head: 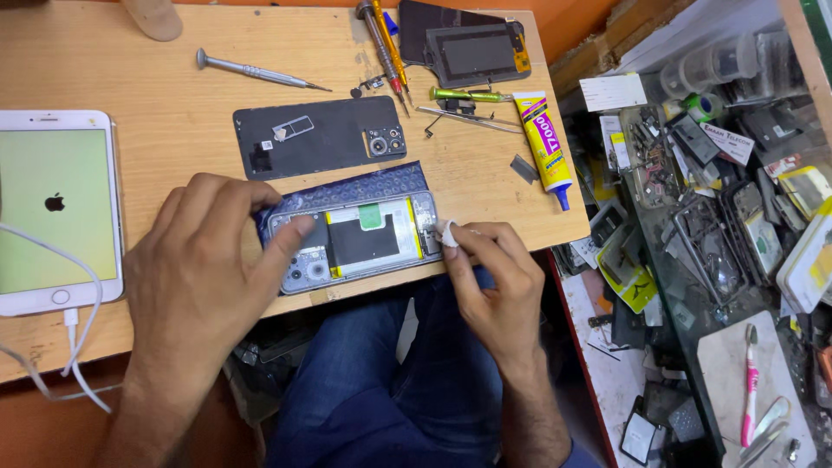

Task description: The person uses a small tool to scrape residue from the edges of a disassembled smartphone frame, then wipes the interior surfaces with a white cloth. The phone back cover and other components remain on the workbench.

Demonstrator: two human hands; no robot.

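- The opened smartphone lies back-side up at the near edge of the wooden table, between the two hands.
- The left hand rests half-spread on its left end, index fingertip pressing the frame.
- The right hand pinches a small white wad against the phone's right end.
- Just beyond lies the removed dark back cover.

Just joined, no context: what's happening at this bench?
A person is working on an opened phone lying on a blue sheet at the wooden table's front edge. The left hand steadies its left end with fingers on the frame. The right hand pinches a small white wad against the right end. The removed back cover, a glue tube and screwdrivers lie behind; a white phone sits plugged in at left.
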